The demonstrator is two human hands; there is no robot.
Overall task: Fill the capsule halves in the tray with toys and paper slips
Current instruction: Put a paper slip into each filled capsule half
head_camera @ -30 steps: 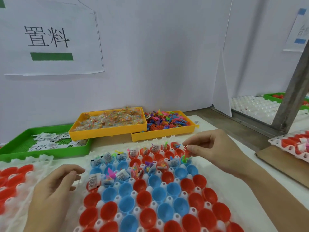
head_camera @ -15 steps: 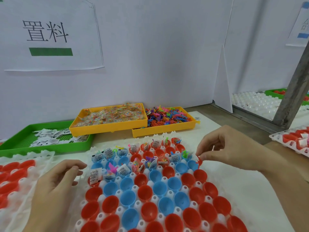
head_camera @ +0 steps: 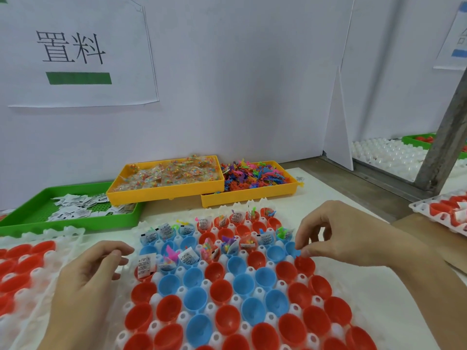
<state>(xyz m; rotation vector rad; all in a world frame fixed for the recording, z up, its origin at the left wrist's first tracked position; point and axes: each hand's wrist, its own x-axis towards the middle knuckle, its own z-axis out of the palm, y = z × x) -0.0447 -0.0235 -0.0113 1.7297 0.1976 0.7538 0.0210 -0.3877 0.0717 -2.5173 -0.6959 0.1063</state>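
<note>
Right hand (head_camera: 346,236) grip pinches small blue toy (head_camera: 297,253) over tray (head_camera: 255,289); left hand (head_camera: 83,281) grip loosely curled, empty.

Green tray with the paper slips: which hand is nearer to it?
Left. The left hand lies just in front of the green tray, not touching it; the right hand is far off to its right, pinching a blue toy.
</note>
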